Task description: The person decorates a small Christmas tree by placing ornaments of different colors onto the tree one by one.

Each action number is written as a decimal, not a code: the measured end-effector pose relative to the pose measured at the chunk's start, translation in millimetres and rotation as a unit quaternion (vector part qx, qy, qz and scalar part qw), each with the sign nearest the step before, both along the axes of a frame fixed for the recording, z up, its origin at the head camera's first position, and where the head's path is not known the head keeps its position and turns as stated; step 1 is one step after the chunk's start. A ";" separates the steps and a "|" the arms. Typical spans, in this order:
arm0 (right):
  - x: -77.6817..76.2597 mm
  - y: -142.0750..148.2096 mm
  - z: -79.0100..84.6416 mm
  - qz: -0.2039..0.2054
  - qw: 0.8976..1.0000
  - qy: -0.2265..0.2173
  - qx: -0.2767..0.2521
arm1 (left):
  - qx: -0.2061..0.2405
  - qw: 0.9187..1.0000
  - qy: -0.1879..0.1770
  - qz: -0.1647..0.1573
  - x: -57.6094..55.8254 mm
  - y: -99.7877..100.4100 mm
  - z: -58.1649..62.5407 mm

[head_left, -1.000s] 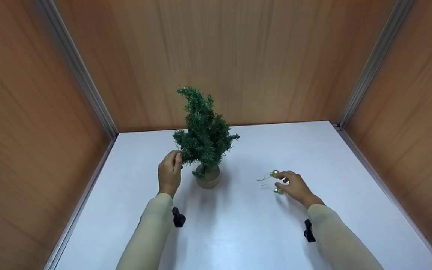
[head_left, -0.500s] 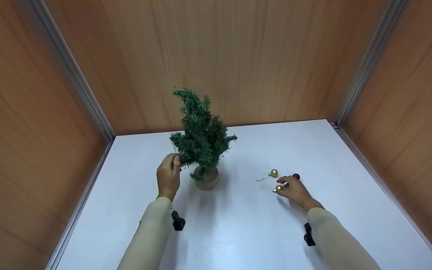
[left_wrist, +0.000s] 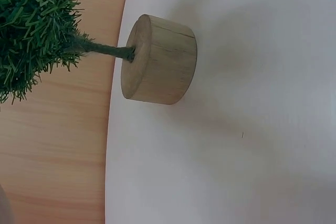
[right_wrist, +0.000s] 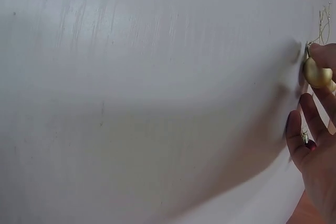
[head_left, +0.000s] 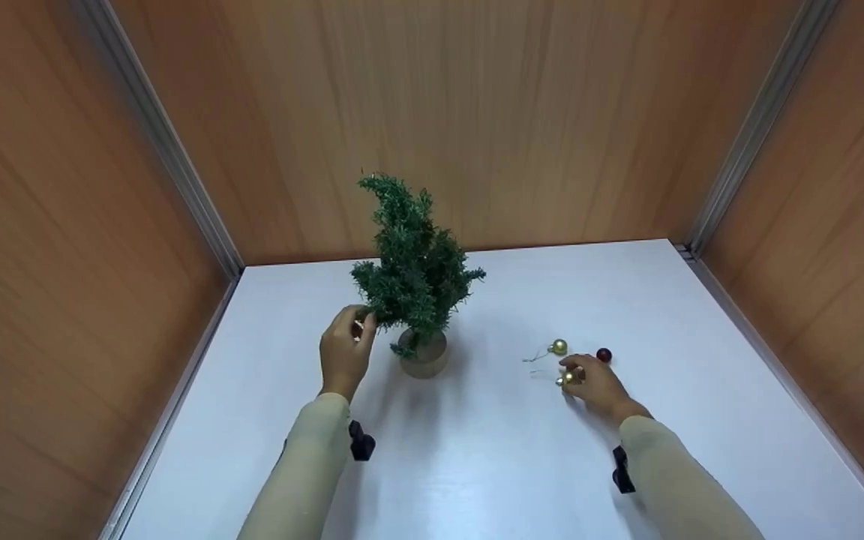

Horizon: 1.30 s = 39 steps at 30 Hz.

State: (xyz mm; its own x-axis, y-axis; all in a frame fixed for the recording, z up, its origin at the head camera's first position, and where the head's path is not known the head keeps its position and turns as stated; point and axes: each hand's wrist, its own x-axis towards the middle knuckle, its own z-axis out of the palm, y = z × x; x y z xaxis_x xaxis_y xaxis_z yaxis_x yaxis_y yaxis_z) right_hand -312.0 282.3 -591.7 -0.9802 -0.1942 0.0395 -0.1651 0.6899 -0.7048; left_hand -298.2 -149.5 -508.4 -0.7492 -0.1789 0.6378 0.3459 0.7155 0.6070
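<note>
Nope, can't make out any readable text, labels, brands or numbers, either on the little green tree point(head_left: 411, 281) or around it.

The white table point(head_left: 469, 472) stretched out on all sides of the small green tree point(head_left: 411, 277), which stood on it by a round wooden base point(head_left: 426, 363); to the right of the tree lay a gold ball point(head_left: 559, 346), its string point(head_left: 535, 358) trailing toward the tree; farther from the tree, to the right of that ball, sat a dark red ball point(head_left: 604, 355); a second gold ball point(head_left: 569, 378), also right of the tree, was pinched in the right hand point(head_left: 595, 386), and whether it touched the table could not be told.
</note>
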 end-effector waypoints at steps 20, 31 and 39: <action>-0.5 0.1 -7.2 -0.031 0.999 -0.002 0.036 | 0.009 0.999 0.041 0.006 -0.6 3.4 -8.2; -8.2 1.8 -3.6 -0.039 0.999 0.022 0.027 | 0.021 0.998 0.049 0.010 -5.1 4.3 -7.3; -3.9 3.9 -8.1 -0.053 0.998 0.022 0.005 | 0.039 0.998 0.040 0.008 -6.2 5.6 -11.9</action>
State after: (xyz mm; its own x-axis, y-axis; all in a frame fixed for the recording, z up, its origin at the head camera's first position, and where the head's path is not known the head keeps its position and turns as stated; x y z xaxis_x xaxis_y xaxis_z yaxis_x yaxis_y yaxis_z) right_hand -315.9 286.1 -599.8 -0.9926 -0.0893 0.0818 -0.1210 0.7127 -0.6910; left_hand -304.4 -143.9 -520.3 -0.6935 -0.2427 0.6784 0.3832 0.6731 0.6326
